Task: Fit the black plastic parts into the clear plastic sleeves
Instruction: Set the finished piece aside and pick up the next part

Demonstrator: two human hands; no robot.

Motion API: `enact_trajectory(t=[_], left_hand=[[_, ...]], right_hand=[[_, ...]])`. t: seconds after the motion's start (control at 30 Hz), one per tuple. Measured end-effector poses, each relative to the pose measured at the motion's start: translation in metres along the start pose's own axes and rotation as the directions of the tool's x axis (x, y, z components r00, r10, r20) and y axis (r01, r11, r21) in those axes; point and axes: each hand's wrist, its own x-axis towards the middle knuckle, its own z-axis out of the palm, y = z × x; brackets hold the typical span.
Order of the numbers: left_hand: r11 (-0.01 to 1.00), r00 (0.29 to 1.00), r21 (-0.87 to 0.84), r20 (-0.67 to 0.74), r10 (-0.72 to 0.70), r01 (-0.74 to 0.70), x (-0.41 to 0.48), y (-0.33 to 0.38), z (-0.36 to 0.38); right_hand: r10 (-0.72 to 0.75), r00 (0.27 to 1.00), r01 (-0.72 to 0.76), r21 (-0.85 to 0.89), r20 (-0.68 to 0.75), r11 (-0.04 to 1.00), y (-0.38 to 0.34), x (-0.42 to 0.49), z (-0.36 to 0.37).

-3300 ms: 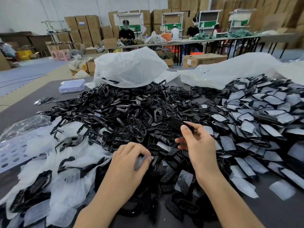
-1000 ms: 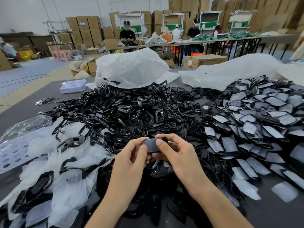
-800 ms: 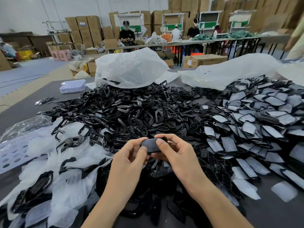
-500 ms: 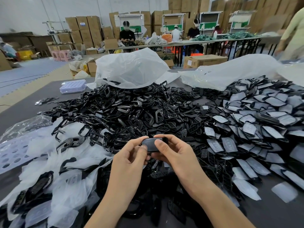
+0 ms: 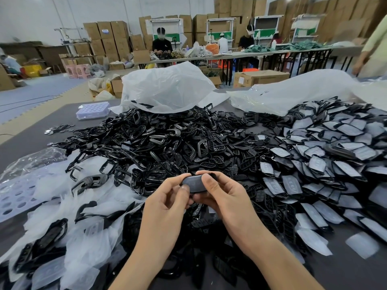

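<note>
1. Far left: a heap of clear sleeves (image 5: pixel 62 216) is spread over the table (image 5: pixel 25 141), with a few black frames mixed in. They're layered pretty thick, so two stuck together could easily be picked up as one.
2. Middle: loose black parts (image 5: pixel 167 143) are piled up in front of a white bag (image 5: pixel 167 88). It's all tangled loops and grilles, so anything dragged out of there could snag and pull neighbours along.
3. Left hand (image 5: pixel 167 204): curled, with the left end of one piece pinched between thumb and fingertips.
4. That black part (image 5: pixel 193 183) is held up between both hands, just above the near side of the pile. A dull grey sheen suggests a sleeve is already over it, but how far it's seated can't be told.
5. Right hand (image 5: pixel 226 197): curled round the right end, index finger laid over the top edge. If the part gets pushed in skewed, the sleeve could be creased or split at a corner. If the pinch is loosened, the piece would be lost straight into the tangle below.
6. Right: sleeved pieces (image 5: pixel 324 155) are stacked in a big overlapping drift. A half-seated one tossed there probably wouldn't be spotted again.
</note>
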Motion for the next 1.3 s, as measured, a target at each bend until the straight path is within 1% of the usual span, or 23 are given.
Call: enact_trajectory(t=[0.33,0.7,0.9,1.0,1.17,1.3], left_hand=[[0.999,1.000,0.035,0.016,0.023,-0.023,-0.002,-0.001,0.002],[0.986,0.995,0.136,0.031,0.090,-0.093,-0.004,-0.008,0.002],[0.982,0.993,0.148,0.044,0.109,-0.114,-0.005,-0.013,0.002],[0.968,0.984,0.179,0.073,0.163,-0.173,-0.006,-0.013,0.002],[0.892,0.955,0.341,0.116,0.273,-0.297,-0.006,-0.016,-0.002],[0.857,0.941,0.389,0.160,0.298,-0.338,-0.007,-0.015,-0.003]], right_hand=[[0.024,1.000,-0.024,-0.032,-0.006,0.999,0.000,0.000,-0.004],[0.077,0.996,-0.079,0.053,0.037,0.996,0.001,0.001,-0.003],[0.100,0.994,-0.101,0.020,0.043,0.995,0.002,0.002,-0.002],[0.105,0.994,-0.105,-0.003,0.035,0.994,0.006,0.004,-0.003],[0.113,0.993,-0.111,-0.052,0.040,0.992,0.006,0.003,-0.006],[0.104,0.992,-0.097,-0.113,0.064,0.989,-0.002,0.001,-0.008]])
